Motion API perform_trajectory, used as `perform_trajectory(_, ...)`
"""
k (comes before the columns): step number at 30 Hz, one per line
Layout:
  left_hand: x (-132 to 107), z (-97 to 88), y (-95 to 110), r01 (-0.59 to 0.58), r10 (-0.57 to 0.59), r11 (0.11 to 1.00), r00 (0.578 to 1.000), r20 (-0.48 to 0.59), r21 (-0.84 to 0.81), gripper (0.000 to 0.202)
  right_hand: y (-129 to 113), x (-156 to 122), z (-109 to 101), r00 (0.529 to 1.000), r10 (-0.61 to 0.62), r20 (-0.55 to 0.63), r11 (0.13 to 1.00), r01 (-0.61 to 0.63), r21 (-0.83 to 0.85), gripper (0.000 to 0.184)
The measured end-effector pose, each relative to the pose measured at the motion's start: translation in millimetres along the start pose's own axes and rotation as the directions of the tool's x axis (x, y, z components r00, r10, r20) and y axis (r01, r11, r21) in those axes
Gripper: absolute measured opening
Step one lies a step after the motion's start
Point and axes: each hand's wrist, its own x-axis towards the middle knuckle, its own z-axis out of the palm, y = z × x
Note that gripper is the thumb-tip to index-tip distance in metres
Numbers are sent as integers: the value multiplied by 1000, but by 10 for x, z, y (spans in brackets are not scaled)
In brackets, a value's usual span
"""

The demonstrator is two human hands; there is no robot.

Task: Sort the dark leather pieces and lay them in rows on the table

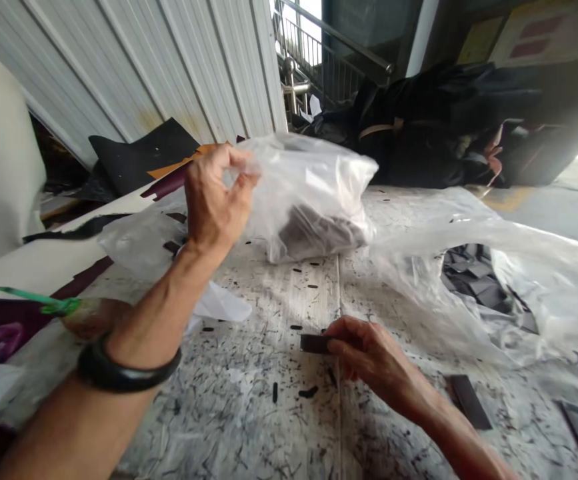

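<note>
Left hand: raised (216, 200), thumb and fingertips pinched narrowly on the gathered plastic of a clear plastic bag (313, 170), lifting it just above the table.

Right hand: low over the table (373, 353), thumb and fingers closed narrowly on one end of a dark strip (315, 344), the other end sticking out past the fingers.

Left wrist: a black bangle (129, 365) sits around it.

Bag contents: a bunch of dark pieces (313, 233) sits at the bottom of the bag.

Table: a white, ink-marked top (229, 413) lies under both hands, with small dark scraps (309, 392) scattered across it.

Right side: a second sheet of clear plastic (523, 267) lies over a pile of dark strips (473, 280). Two loose dark pieces (469, 401) lie nearby on the table.

Left side: a green stick (29, 295) lies over a maroon sheet (3, 333), near the left forearm.

Behind: a black sheet (139, 153) leans by a ribbed metal wall (119, 67). Black bags (433, 127) are heaped past the table, and a metal railing (329, 60) rises beyond.
</note>
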Motion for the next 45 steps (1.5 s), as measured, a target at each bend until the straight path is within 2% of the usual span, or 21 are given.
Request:
perform_trajectory(2, 254, 18, -129, 65, -63, 994, 998, -26, 91, 22, -63, 54, -21, 1000, 2, -5, 999, -3, -45, 13)
perform_trajectory(6, 601, 67, -335, 61, -58, 990, 998, -30, 126, 31, -147, 196, -65, 998, -62, -23, 993, 59, -106, 13)
perform_trajectory(11, 871, 22, -469, 106, -92, 978, 992, -81, 178, 35, -193, 490, -87, 997, -78, -27, 993, 75, -95, 15)
perform_trajectory(14, 927, -36, -477, 137, -123, 970, 989, -79, 202, 33, -234, 677, -52, 996, -85, -25, 991, 82, -110, 15)
perform_trajectory(17, 772, -54, -422, 104, -109, 978, 994, 22, 179, 25, -278, 802, -14, 995, -91, -27, 988, 87, -130, 13)
perform_trajectory(21, 378, -44, -334, 51, -69, 993, 982, 178, 104, 17, -307, 866, 5, 995, -92, -42, 982, 84, -168, 11)
perform_trajectory(27, 15, -139, -278, 57, -56, 998, 937, 346, 8, 28, -364, 871, 41, 989, -116, -88, 960, 89, -267, 12)
perform_trajectory(35, -165, -229, -305, 91, -71, 995, 908, 413, -29, 19, -364, 922, 34, 992, -95, -81, 958, 68, -280, 12)
perform_trajectory(38, -193, -232, -377, 121, -99, 992, 906, 412, -27, 27, -341, 880, 6, 994, -78, -79, 969, 57, -242, 8)
perform_trajectory(42, -237, -257, -428, 122, -140, 990, 917, 374, 71, 41, -326, 791, -11, 996, -46, -82, 983, 30, -182, 6)
perform_trajectory(45, -289, -295, -423, 137, -162, 986, 907, 389, 93, 42, -322, 755, 9, 997, -36, -67, 987, 25, -161, 7)
